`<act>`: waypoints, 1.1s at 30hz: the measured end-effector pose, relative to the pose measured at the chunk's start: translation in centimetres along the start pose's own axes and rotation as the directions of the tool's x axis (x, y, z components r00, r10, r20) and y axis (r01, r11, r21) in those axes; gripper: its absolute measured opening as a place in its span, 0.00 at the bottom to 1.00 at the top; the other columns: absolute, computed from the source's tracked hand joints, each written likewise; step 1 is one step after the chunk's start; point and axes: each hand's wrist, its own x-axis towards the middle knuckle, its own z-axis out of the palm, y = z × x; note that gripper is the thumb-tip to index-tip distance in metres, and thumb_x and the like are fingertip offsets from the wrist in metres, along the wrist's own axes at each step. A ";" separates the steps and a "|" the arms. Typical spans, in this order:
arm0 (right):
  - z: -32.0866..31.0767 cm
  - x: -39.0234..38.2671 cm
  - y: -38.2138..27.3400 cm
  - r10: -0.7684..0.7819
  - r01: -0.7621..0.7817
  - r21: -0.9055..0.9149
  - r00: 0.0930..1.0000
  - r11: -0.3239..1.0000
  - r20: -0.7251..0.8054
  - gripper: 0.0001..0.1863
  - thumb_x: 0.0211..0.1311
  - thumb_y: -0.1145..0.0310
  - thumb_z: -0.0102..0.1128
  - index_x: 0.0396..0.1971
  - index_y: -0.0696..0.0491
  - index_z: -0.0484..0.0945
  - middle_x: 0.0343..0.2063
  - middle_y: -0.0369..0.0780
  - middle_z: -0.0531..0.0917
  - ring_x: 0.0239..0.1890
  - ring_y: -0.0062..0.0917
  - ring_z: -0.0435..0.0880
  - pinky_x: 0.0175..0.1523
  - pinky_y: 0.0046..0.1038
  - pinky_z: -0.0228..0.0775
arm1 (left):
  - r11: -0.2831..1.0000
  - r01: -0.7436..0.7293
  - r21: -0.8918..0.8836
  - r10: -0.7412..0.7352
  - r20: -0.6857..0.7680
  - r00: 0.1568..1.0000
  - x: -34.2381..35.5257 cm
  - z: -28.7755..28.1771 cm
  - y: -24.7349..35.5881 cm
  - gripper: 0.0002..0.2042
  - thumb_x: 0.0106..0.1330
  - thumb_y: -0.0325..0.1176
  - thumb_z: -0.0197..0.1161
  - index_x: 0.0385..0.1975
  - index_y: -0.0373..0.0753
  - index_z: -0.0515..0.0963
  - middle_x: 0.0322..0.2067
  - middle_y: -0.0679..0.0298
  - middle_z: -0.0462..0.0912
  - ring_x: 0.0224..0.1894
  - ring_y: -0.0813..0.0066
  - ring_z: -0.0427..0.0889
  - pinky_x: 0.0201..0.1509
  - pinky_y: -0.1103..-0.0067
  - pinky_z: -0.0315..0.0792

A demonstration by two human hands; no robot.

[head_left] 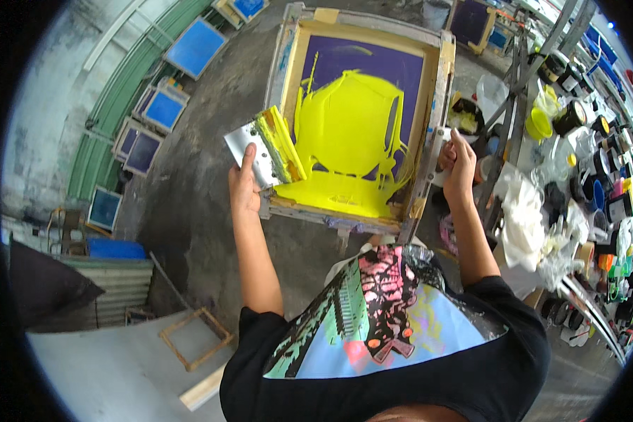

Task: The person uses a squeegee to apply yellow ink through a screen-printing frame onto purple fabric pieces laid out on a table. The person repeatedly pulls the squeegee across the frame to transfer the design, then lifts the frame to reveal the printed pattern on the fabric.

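A screen printing frame (290, 63) lies in front of me, with yellow ink (344, 133) spread over its purple mesh (394, 67). The ink is thick along the near end and runs up the middle in a broad patch. My left hand (245, 184) grips a squeegee (259, 156) by its metal holder, thumb on top. Yellow ink coats the squeegee's blade edge, which is tilted over the frame's left side. At the right side rail my right hand (458, 169) is closed with curled fingers against the frame's edge; part of its grip is hidden.
To the right, a crowded bench holds several ink tubs, a yellow cup (539, 124), a clear bottle (561, 156) and crumpled white plastic (520, 218). A dark bowl with yellow ink (464, 116) stands beside the frame. Blue screens (195, 46) lean along the left wall.
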 end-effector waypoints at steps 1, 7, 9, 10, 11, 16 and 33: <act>0.2 0.3 -0.2 0.012 -0.012 -0.003 1.000 1.000 -0.008 0.22 0.75 0.55 0.60 0.21 0.46 0.66 0.16 0.26 0.61 0.16 0.12 0.56 0.25 0.22 0.47 | 1.000 -0.012 0.005 0.011 0.033 0.999 0.9 0.3 0.2 0.28 0.66 0.47 0.74 0.54 0.28 0.78 0.50 0.60 0.84 0.49 0.74 0.84 0.50 0.76 0.78; 1.1 2.8 -1.5 -0.026 0.025 0.101 1.000 0.995 0.010 0.22 0.76 0.58 0.58 0.21 0.47 0.65 0.18 0.27 0.61 0.18 0.13 0.55 0.27 0.23 0.46 | 1.000 -0.008 0.006 0.007 0.057 0.998 3.9 2.2 1.9 0.32 0.65 0.47 0.75 0.59 0.28 0.75 0.54 0.59 0.83 0.53 0.71 0.83 0.56 0.73 0.78; 2.1 3.3 -2.8 -0.049 0.037 0.191 0.997 0.981 0.058 0.20 0.76 0.59 0.59 0.22 0.47 0.67 0.19 0.27 0.62 0.19 0.13 0.56 0.27 0.23 0.48 | 1.000 -0.004 -0.023 0.005 0.055 0.998 4.5 1.7 2.4 0.31 0.65 0.46 0.75 0.60 0.29 0.74 0.54 0.59 0.83 0.54 0.69 0.83 0.58 0.72 0.77; 2.7 1.2 -4.1 -0.003 0.005 0.174 1.000 0.985 -0.014 0.20 0.75 0.58 0.60 0.22 0.47 0.68 0.19 0.27 0.62 0.19 0.14 0.57 0.27 0.23 0.48 | 0.999 0.051 -0.010 -0.049 0.140 0.989 3.6 1.0 3.7 0.31 0.67 0.45 0.74 0.61 0.29 0.73 0.56 0.58 0.82 0.56 0.68 0.83 0.60 0.71 0.77; 2.6 -0.8 -5.7 -0.008 0.010 0.145 1.000 0.989 -0.018 0.20 0.74 0.57 0.63 0.22 0.46 0.67 0.19 0.27 0.62 0.19 0.14 0.57 0.27 0.23 0.48 | 0.996 0.088 0.020 -0.089 0.099 0.991 1.4 1.4 5.2 0.32 0.68 0.45 0.73 0.63 0.29 0.72 0.58 0.58 0.81 0.59 0.66 0.81 0.61 0.70 0.77; -3.4 0.4 -13.8 -0.044 0.038 0.176 0.999 0.984 0.032 0.20 0.70 0.53 0.67 0.22 0.50 0.76 0.15 0.26 0.66 0.17 0.11 0.60 0.23 0.21 0.50 | 0.996 0.001 0.085 -0.009 0.089 0.996 -5.7 9.3 8.6 0.32 0.68 0.48 0.71 0.63 0.28 0.73 0.59 0.58 0.80 0.57 0.69 0.81 0.56 0.73 0.77; -28.2 16.2 -11.6 -0.183 0.144 -0.115 0.835 0.983 -0.519 0.12 0.74 0.61 0.61 0.35 0.54 0.82 0.18 0.24 0.69 0.17 0.08 0.63 0.22 0.17 0.52 | 0.913 0.137 0.385 -0.319 0.460 0.829 5.2 44.8 -8.5 0.34 0.61 0.54 0.77 0.54 0.29 0.77 0.47 0.57 0.86 0.45 0.69 0.88 0.49 0.73 0.81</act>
